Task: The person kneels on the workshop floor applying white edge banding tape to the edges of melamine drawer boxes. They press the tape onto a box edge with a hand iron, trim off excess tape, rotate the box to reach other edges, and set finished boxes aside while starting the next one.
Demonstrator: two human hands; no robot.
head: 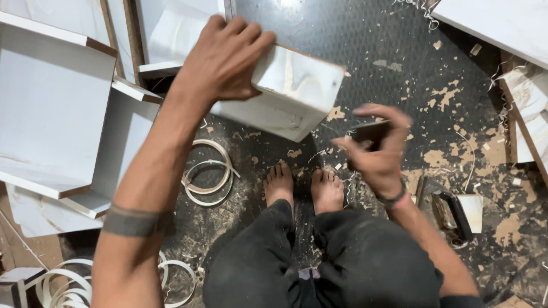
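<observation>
The left hand (225, 57) has its grip closed on a white box (285, 94), steadying it. The right hand (377, 151), blurred, grips a dark tool (371, 132), probably trimming the near edge; next needs steady contact.

No packages, labels, signs, screens visible

we see a white panel (297, 85), white edge-band coils (206, 174), a dark grey floor (388, 40) flecked tan, and black trousers (365, 268).
</observation>
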